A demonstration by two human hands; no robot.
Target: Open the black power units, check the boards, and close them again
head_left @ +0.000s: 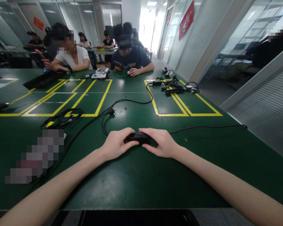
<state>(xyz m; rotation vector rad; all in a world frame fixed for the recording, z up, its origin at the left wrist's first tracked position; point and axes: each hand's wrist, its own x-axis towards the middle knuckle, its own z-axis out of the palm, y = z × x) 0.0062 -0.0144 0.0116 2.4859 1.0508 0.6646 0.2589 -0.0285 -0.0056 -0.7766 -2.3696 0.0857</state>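
A small black power adapter [139,137] lies on the green table [136,175] in front of me, held between both hands. My left hand [116,144] grips its left end with fingers curled over it. My right hand [161,142] covers its right end, fingers wrapped around it. A thin black cable [207,126] runs from the adapter to the right edge. Another black cord with a plug [110,111] curves away toward the far side.
Yellow tape rectangles [96,97] mark the table. A coiled black cable [61,119] lies at left, a pile of black cables and adapters [176,86] at far right. Two people sit across the table working with tools; others sit further back.
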